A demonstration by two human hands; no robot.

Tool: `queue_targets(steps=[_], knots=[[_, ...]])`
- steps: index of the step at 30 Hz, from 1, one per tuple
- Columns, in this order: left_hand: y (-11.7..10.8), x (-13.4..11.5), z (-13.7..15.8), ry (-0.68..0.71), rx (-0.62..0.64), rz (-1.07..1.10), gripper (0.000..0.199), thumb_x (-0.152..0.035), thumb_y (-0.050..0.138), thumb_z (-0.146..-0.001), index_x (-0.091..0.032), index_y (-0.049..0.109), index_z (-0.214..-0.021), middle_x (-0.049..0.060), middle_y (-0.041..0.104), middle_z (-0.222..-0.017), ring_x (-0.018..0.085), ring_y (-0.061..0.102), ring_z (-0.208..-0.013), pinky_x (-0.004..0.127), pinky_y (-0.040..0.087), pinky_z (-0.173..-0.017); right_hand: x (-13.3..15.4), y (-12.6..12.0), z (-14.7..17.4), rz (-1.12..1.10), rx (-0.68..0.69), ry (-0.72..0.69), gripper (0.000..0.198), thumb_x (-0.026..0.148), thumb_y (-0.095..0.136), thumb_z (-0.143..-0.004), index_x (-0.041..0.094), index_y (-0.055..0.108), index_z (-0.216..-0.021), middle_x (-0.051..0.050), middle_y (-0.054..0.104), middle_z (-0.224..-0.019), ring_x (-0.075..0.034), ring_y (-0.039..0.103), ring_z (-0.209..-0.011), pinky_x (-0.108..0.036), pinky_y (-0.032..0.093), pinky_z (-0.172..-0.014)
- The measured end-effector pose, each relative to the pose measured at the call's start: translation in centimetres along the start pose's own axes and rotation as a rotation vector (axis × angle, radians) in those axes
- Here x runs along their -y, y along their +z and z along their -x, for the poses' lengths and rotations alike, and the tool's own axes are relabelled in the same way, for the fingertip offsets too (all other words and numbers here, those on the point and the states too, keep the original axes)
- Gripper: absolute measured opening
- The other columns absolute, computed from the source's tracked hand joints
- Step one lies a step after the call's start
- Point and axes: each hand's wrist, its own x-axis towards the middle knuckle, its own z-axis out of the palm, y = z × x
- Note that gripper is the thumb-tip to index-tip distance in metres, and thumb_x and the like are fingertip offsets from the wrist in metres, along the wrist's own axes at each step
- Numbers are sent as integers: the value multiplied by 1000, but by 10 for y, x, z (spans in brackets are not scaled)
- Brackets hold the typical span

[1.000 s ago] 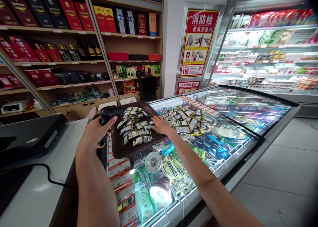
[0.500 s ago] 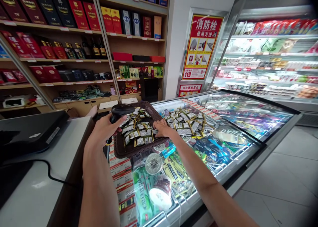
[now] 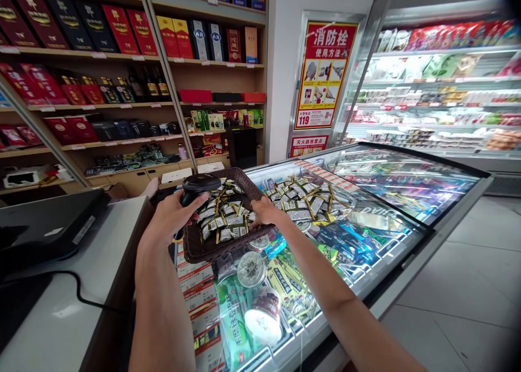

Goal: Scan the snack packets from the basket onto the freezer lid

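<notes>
My left hand (image 3: 169, 215) is closed round the dark handle of a black barcode scanner (image 3: 201, 182), whose rounded head sticks out above my thumb. Just beyond it a brown woven basket (image 3: 203, 252) rests on the glass top of a chest freezer, holding many small gold-and-silver packets (image 3: 232, 220). My right hand (image 3: 266, 212) grips the basket's right rim, fingertips over the inner side and partly hidden. Right of that hand, a loose heap of the same packets (image 3: 303, 198) lies on the glass.
Ice creams and a white tub (image 3: 262, 320) show through the freezer lid (image 3: 391, 209). A counter (image 3: 93, 263) with a black device (image 3: 52, 225) and cable stands at left. Boxed goods fill the back shelves (image 3: 171, 106); a lit chiller (image 3: 431, 111) stands back right.
The view has turned slightly, so the shelves sit a little lower and further left. Both hands keep their holds, and the packets look about the same.
</notes>
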Motion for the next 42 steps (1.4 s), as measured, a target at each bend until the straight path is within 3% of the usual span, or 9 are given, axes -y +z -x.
queue_targets(steps=[3, 8, 11, 15, 21, 24, 32, 42], knots=[[1, -3, 1, -19, 57, -48, 62, -74, 68, -65, -21, 67, -97, 2, 68, -57, 22, 65, -60, 26, 45, -50, 1, -3, 1, 27, -49, -3, 64, 52, 88, -57, 16, 68, -106, -18, 67, -110, -38, 52, -118, -41, 41, -96], [1, -8, 4, -16, 70, -25, 61, -73, 69, -64, -20, 65, -95, 2, 67, -58, 21, 63, -59, 26, 44, -51, -8, -11, 5, -136, -120, -52, 48, 32, 81, -73, 27, 65, -118, -8, 70, -111, -28, 61, -110, -33, 44, -88], [1, -13, 9, -1, 76, 34, 59, -71, 71, -64, -20, 64, -93, 0, 65, -57, 19, 61, -57, 26, 44, -51, -23, -21, 5, -357, -290, -19, 32, 26, 76, -77, 26, 67, -108, -1, 72, -94, -20, 65, -92, -28, 45, -78], [1, -22, 17, 21, 155, 134, 56, -68, 75, -61, -21, 62, -88, -2, 63, -55, 16, 56, -52, 24, 41, -48, -49, -30, 3, -652, -573, 84, 8, 25, 70, -80, 21, 70, -87, -1, 72, -83, -15, 65, -80, -26, 46, -78], [13, -34, 25, 50, 283, 150, 55, -70, 75, -59, -21, 61, -81, -1, 61, -57, 16, 55, -51, 25, 39, -46, -78, -30, 5, -1030, -794, 312, 21, 35, 58, -81, 17, 66, -85, -3, 68, -83, -15, 61, -77, -27, 45, -75], [24, -36, 23, 71, 321, 147, 54, -69, 73, -61, -21, 61, -82, -1, 61, -57, 16, 55, -51, 27, 42, -49, -84, -33, 10, -1146, -828, 366, 23, 38, 54, -79, 17, 62, -84, -2, 64, -80, -14, 56, -73, -25, 43, -71], [40, -38, 20, 100, 349, 131, 50, -66, 72, -67, -20, 60, -83, -2, 62, -60, 15, 55, -55, 25, 41, -51, -88, -44, 22, -1279, -762, 301, 22, 40, 61, -72, 18, 56, -74, 3, 53, -69, -12, 45, -66, -24, 38, -67], [42, -41, 23, 99, 383, 125, 50, -67, 71, -67, -22, 61, -86, -2, 62, -59, 17, 57, -56, 26, 39, -51, -85, -38, 15, -1202, -734, 267, 25, 45, 56, -77, 19, 58, -77, 2, 57, -70, -14, 50, -67, -25, 40, -65]])
